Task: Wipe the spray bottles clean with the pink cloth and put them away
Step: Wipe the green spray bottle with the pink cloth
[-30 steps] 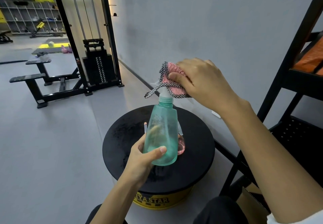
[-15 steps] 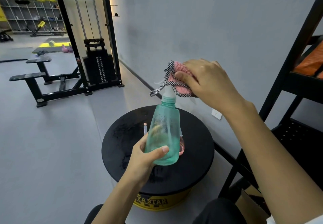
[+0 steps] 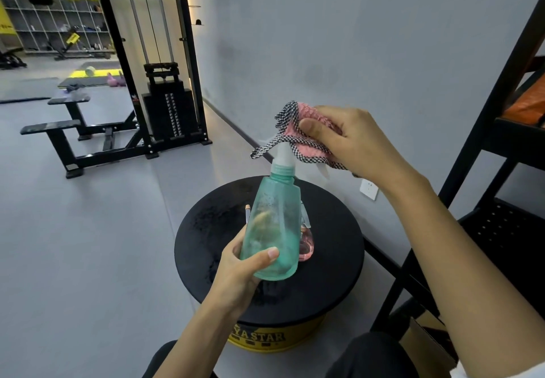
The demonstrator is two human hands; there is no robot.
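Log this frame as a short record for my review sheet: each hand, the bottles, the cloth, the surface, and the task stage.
left hand: grips the teal spray bottle low on its body
right hand: fingers hold the pink cloth bunched over the white spray head
second bottle: pink bottle stands on the black round platform, mostly hidden behind the teal one
surroundings: black shelf rack at right
stage: wiping the teal bottle's head; neither bottle put away

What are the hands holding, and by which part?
Left hand grips the translucent green plastic spray bottle round its lower body; right hand pinches the bunched pink cloth with checked trim over the nozzle.
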